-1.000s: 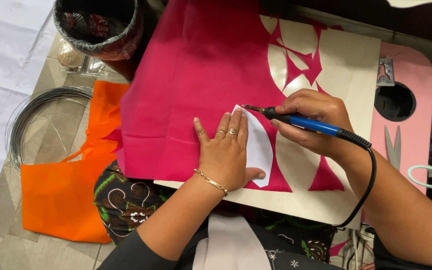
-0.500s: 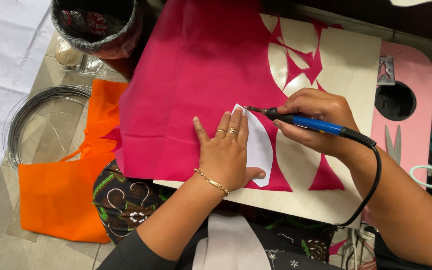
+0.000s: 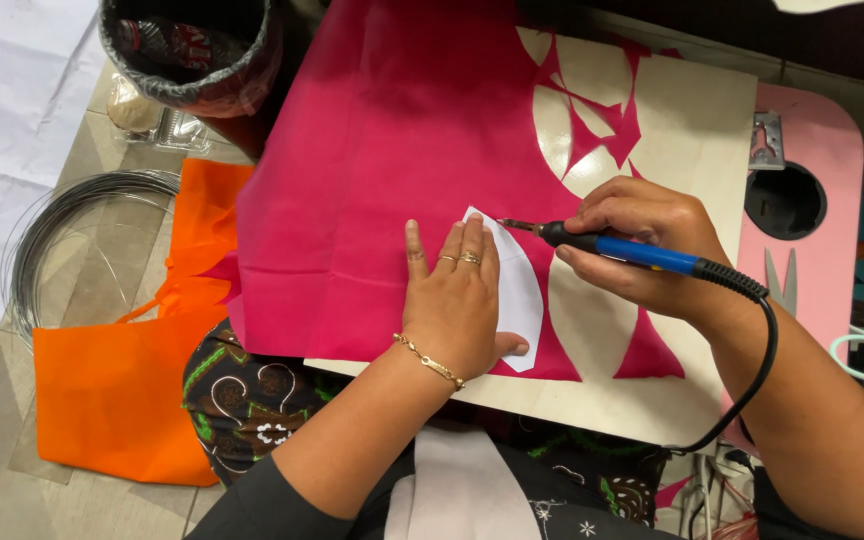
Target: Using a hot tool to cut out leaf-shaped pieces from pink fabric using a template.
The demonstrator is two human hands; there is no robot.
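At left, off board: wire coil (image 3: 62, 240) on floor, orange fabric (image 3: 122, 390) beside it; black bin (image 3: 192, 50) above. On board's (image 3: 692, 130) left half: pink fabric (image 3: 402, 160), spread flat. Near board's front edge: left hand (image 3: 462, 305) pressed flat, fingers spread, pinning white paper template (image 3: 520, 290) on fabric. Right hand (image 3: 642, 245) wrapped firmly round blue-handled hot cutting pen (image 3: 642, 252), tip touching template's upper edge. Judgement: keep template pinned, trace edge steadily, fingers clear of tip, cord (image 3: 752, 380) slack

Two bare hands close together, forearms entering from six o'clock and four o'clock.
Left hand (image 3: 462, 305) lies flat, palm down, fingers pointing to twelve o'clock; right hand (image 3: 642, 245) is curled in a pen-like grip, knuckles toward ten o'clock.
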